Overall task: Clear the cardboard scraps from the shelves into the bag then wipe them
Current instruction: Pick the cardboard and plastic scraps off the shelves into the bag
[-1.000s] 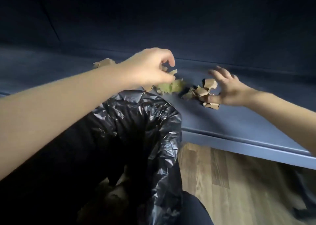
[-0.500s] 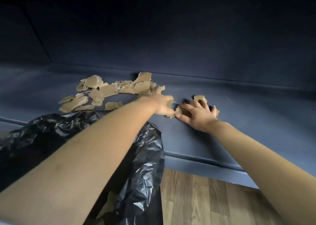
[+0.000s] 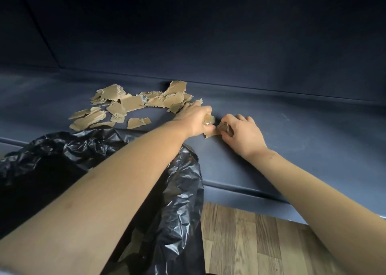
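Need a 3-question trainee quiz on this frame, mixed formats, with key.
1. True or false: the bag sits right of the right hand.
2. Most loose scraps lie: A) on the shelf, left of the left hand; B) on the shelf, right of the right hand; C) atop the bag.
3. Fill in: each hand grips ____.
Key: 1 false; 2 A; 3 scraps.

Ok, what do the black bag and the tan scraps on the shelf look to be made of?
Black crinkled bag: thin plastic film, glossy, judging by sharp creases and bright highlights.
Tan torn scraps: corrugated cardboard, matte, with ragged wavy edges.
Dark blue shelf: smooth matte finish; painted wood or metal, cannot tell.
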Motion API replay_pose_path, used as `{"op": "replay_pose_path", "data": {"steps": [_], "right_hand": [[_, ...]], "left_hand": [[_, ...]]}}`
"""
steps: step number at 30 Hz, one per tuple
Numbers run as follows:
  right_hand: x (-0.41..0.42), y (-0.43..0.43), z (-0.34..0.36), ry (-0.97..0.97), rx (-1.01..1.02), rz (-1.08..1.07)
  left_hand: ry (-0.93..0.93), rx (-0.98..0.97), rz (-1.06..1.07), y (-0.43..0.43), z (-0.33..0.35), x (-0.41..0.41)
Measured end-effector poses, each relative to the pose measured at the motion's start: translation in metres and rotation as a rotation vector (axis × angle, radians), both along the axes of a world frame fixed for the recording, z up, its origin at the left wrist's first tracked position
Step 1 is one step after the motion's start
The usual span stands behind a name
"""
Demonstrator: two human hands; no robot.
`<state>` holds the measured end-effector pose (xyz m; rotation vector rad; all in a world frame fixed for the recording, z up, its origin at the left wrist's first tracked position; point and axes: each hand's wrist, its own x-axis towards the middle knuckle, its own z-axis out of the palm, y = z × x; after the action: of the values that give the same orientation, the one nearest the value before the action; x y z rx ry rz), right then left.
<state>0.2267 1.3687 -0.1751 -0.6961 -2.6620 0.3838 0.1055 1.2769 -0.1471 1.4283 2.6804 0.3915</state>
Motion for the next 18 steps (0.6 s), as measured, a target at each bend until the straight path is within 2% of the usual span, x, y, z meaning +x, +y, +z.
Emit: {"op": "replay_pose_path", "data": {"steps": [7,18], "right_hand": [[0.002,-0.001,0.010,-0.026,-0.016,0.017],[-0.012,0.003,0.053,0.052,0.032,0.032]], "left_hand": [[-0.016,0.307,0.050,-0.008,0.015,0.001],[-0.023,0.389,0.043,-0.057,0.064,0.004]]}}
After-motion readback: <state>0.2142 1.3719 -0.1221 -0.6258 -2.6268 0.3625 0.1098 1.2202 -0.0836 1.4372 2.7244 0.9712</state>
